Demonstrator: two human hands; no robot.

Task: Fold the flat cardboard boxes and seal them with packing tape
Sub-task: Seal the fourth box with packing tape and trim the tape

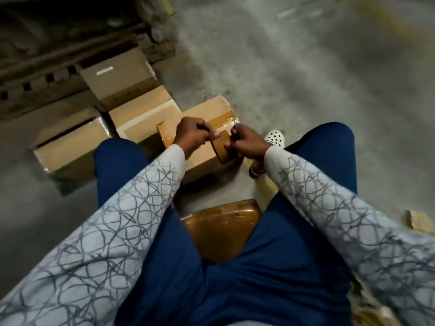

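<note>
Glossy brown tape roll (223,147) pinched between left hand (191,135) and right hand (247,142)

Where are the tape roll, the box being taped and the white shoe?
tape roll (223,147), head view, its outer brown face.
box being taped (207,111), head view, bare top flap.
white shoe (274,137), head view, perforated toe.

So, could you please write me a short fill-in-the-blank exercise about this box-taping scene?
1. The brown roll of packing tape is held between both ____.
2. The brown cardboard box under the left hand and right hand rests on the grey concrete ____.
3. The person's trousers are dark ____.
4. The perforated shoe is ____.

Missing words: hands; floor; blue; white
</note>
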